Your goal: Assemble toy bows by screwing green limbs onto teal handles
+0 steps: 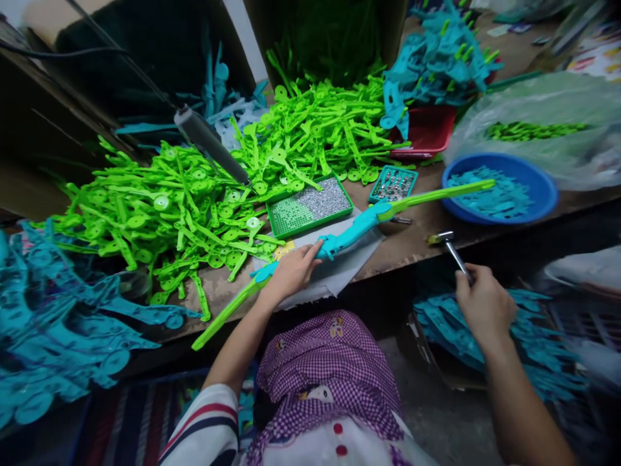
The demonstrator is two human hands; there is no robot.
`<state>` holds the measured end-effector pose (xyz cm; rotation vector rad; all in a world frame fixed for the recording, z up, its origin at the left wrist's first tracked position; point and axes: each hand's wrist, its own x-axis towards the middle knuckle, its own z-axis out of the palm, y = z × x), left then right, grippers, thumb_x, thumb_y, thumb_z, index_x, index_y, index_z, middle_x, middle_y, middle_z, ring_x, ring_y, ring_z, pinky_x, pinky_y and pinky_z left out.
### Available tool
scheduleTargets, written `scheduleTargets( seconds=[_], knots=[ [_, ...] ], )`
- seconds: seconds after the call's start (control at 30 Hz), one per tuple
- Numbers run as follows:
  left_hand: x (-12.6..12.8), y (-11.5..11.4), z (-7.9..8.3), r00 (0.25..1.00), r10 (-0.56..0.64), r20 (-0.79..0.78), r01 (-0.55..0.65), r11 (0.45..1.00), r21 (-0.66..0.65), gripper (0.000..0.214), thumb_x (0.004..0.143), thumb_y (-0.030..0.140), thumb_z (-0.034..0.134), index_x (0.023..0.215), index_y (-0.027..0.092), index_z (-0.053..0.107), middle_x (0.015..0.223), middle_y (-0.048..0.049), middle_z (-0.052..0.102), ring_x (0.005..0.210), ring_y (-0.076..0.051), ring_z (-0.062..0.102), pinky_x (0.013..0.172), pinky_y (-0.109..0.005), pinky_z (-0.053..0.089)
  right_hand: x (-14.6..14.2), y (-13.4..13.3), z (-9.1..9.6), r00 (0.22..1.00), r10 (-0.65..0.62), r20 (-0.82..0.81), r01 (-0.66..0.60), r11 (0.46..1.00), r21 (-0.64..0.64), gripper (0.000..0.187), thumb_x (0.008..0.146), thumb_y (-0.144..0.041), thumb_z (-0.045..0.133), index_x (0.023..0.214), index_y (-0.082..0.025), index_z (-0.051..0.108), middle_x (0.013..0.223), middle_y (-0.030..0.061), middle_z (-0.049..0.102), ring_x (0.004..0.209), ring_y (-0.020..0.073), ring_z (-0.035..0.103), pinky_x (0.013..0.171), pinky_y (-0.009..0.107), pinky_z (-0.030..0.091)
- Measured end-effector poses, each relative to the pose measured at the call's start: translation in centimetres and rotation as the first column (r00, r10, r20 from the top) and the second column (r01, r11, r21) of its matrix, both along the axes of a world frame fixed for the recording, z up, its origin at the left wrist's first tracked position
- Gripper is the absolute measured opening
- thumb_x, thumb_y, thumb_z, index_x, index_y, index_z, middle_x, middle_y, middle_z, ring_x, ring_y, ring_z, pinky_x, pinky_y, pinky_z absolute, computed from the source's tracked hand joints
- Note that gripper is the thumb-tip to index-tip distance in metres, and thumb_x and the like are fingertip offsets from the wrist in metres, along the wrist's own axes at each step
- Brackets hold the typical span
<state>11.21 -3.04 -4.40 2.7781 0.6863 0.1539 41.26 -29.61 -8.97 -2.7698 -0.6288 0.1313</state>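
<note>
A toy bow (356, 231) with a blue plastic middle and long green limbs lies slantwise over a pale sheet (361, 255) at the table's front. My left hand (294, 270) is closed over the left part of its blue body; the palm hides what lies beneath. To the right, my right hand (485, 304) grips the handle of a small hammer (453, 251), raised off the table's edge and apart from the bow. Behind the bow stand a green tray (350, 206) of small silvery pieces and a smaller teal tray (414, 183) of metal parts.
Green plastic arms (194, 188) are heaped across the table, with a grey tool (211, 145) hanging above. Blue parts (63, 330) pile up at left. A blue basin (548, 194), red tray (429, 129) and plastic bag (538, 97) stand right. More blue parts (446, 330) lie below.
</note>
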Motion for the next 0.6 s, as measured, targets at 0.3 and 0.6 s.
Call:
scheduleTargets(
  seconds=[0.3,0.6],
  knots=[
    [-1.0,0.7,2.7,0.999,0.003,0.033,0.002,0.986,-0.168,0.044,0.102,0.036,0.044,0.146,0.026,0.045,0.127,-0.0116,0.063,0.111,-0.024,0.063,0.098,-0.039,0.051,2.0,7.0,1.3,0.995,0.066,0.08,-0.069,0.997,0.029,0.034,0.089,-0.04,0.054,0.11,-0.019,0.071,0.103,0.0182,0.063,0.083,0.0246,0.051,0.068,0.039,0.027],
    [-1.5,0.8,4.3,0.999,-0.048,-0.007,0.046,0.979,-0.197,0.046,0.104,0.036,0.039,0.149,0.027,0.041,0.128,-0.0121,0.061,0.113,-0.025,0.06,0.098,-0.039,0.048,2.9,9.8,1.0,0.966,0.228,0.124,-0.258,0.888,0.38,0.05,0.081,-0.042,0.061,0.123,-0.015,0.064,0.133,0.0242,0.054,0.12,0.0341,0.052,0.095,0.051,0.038]
  ],
)
